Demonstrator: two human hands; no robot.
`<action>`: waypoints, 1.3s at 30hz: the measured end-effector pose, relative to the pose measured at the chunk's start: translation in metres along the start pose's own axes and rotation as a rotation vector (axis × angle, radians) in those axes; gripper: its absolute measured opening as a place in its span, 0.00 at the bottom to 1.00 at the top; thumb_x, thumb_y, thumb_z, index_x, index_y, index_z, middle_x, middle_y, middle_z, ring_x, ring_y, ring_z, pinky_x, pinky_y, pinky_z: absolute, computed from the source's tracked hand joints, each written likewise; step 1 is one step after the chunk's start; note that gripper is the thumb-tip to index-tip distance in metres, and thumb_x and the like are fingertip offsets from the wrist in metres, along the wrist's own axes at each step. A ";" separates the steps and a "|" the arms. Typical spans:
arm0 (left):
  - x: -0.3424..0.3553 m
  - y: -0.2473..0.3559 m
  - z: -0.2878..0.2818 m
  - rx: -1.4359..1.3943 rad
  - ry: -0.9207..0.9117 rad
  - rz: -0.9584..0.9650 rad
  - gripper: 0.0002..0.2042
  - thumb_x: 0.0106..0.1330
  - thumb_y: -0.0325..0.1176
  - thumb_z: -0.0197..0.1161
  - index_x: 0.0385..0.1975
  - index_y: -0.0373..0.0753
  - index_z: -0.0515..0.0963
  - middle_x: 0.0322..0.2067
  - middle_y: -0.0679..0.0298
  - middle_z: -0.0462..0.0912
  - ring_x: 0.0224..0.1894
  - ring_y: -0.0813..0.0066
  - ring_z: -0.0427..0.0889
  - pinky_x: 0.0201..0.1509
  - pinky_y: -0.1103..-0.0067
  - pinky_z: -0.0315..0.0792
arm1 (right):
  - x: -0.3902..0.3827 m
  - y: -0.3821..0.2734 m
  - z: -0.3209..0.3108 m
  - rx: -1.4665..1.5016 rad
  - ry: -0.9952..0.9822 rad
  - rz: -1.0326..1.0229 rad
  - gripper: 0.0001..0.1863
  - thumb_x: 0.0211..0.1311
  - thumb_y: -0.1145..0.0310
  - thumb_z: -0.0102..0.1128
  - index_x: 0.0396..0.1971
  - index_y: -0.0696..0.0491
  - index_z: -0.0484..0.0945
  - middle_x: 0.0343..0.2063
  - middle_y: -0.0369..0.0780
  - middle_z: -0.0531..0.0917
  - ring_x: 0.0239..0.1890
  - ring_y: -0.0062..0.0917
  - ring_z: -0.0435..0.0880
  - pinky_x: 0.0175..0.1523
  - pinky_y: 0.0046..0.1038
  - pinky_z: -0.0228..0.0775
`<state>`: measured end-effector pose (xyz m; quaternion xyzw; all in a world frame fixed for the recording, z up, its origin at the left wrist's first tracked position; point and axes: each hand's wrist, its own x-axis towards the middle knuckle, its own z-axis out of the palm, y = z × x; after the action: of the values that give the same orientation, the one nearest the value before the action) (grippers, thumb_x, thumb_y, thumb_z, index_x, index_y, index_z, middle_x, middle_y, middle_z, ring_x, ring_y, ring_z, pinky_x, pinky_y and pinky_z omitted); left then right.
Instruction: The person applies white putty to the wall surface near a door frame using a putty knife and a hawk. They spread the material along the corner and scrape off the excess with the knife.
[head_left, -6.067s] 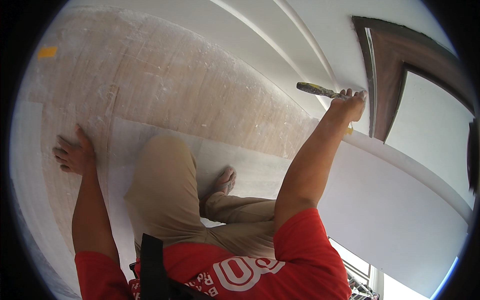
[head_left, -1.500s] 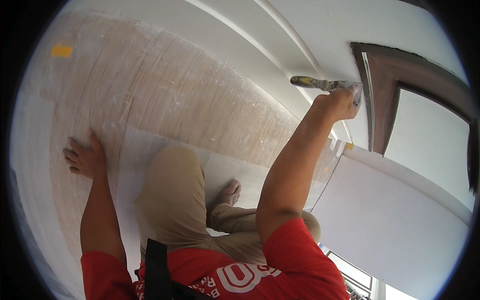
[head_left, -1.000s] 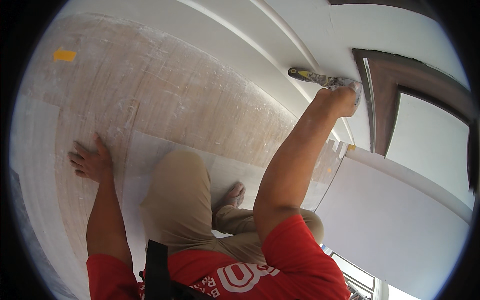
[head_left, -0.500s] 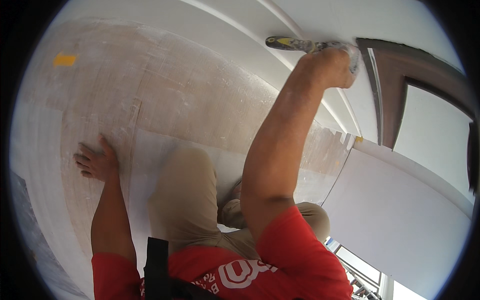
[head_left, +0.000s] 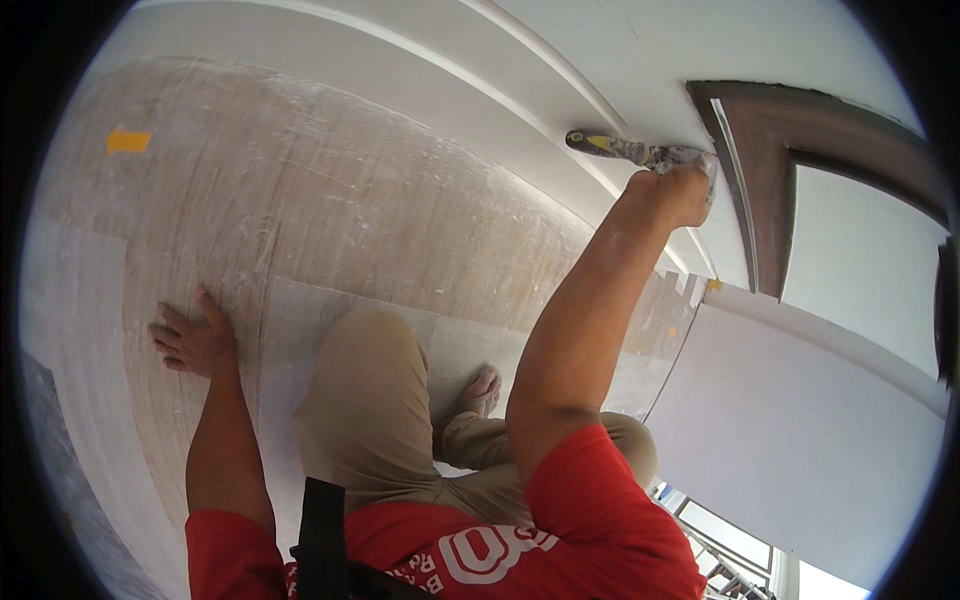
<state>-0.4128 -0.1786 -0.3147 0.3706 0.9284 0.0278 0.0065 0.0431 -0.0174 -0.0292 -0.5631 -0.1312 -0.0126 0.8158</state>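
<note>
My right hand (head_left: 684, 192) is stretched up to the white panelled wall and closed on a putty knife (head_left: 612, 147). The knife's dark handle with yellow marks points left, free of the fingers. I grip it at the blade end, which is smeared whitish and partly hidden by my fingers. Its far end is close to the dark brown door frame (head_left: 741, 130); whether it touches the wall is hard to tell. My left hand (head_left: 201, 342) lies flat with fingers spread on the dusty wood-look floor (head_left: 200, 230), holding nothing.
White mouldings (head_left: 560, 70) run along the wall. Pieces of orange tape (head_left: 128, 142) stick to the floor, and pale covering sheets (head_left: 330, 290) lie beside my bent knee (head_left: 365, 400). A large white panel (head_left: 800, 430) is at the right, with a window-like opening (head_left: 735, 530) below it.
My right hand and the putty knife sit slightly lower and farther right in the picture, as the view has shifted a little. My sandalled foot now shows more. The left hand stays flat.
</note>
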 end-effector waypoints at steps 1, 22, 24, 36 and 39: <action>0.000 -0.001 0.000 0.005 0.000 0.005 0.43 0.59 0.70 0.41 0.68 0.45 0.52 0.68 0.47 0.44 0.71 0.50 0.41 0.71 0.55 0.35 | -0.006 -0.001 0.002 0.026 -0.014 -0.012 0.17 0.56 0.77 0.54 0.44 0.71 0.67 0.43 0.49 0.75 0.41 0.35 0.78 0.42 0.36 0.76; 0.001 -0.002 0.001 0.069 0.002 0.031 0.43 0.59 0.71 0.40 0.68 0.46 0.52 0.68 0.47 0.45 0.71 0.49 0.42 0.70 0.54 0.36 | -0.005 -0.001 -0.003 -0.027 -0.027 -0.034 0.17 0.59 0.76 0.52 0.45 0.70 0.67 0.43 0.51 0.75 0.42 0.36 0.79 0.43 0.35 0.77; 0.002 -0.001 0.004 0.095 0.013 0.040 0.43 0.59 0.71 0.40 0.68 0.46 0.53 0.68 0.47 0.45 0.71 0.49 0.42 0.70 0.54 0.36 | 0.006 0.001 -0.003 -0.045 -0.005 0.000 0.17 0.59 0.75 0.53 0.45 0.70 0.67 0.44 0.51 0.75 0.42 0.36 0.78 0.44 0.36 0.76; 0.000 -0.001 -0.004 0.033 -0.022 0.011 0.44 0.59 0.72 0.39 0.68 0.45 0.52 0.68 0.47 0.44 0.71 0.49 0.41 0.70 0.54 0.36 | 0.001 0.007 0.010 0.042 -0.084 0.031 0.19 0.60 0.73 0.55 0.47 0.70 0.66 0.44 0.49 0.74 0.43 0.35 0.77 0.45 0.37 0.74; -0.002 -0.003 0.000 0.042 0.064 0.037 0.43 0.59 0.71 0.41 0.67 0.45 0.55 0.68 0.47 0.47 0.70 0.48 0.46 0.69 0.53 0.39 | -0.026 0.009 0.029 0.017 -0.007 0.057 0.18 0.58 0.75 0.55 0.46 0.69 0.67 0.44 0.49 0.74 0.42 0.34 0.77 0.44 0.36 0.74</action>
<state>-0.4135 -0.1825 -0.3152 0.3865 0.9215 0.0201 -0.0313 0.0133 0.0093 -0.0335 -0.5597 -0.1182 0.0135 0.8201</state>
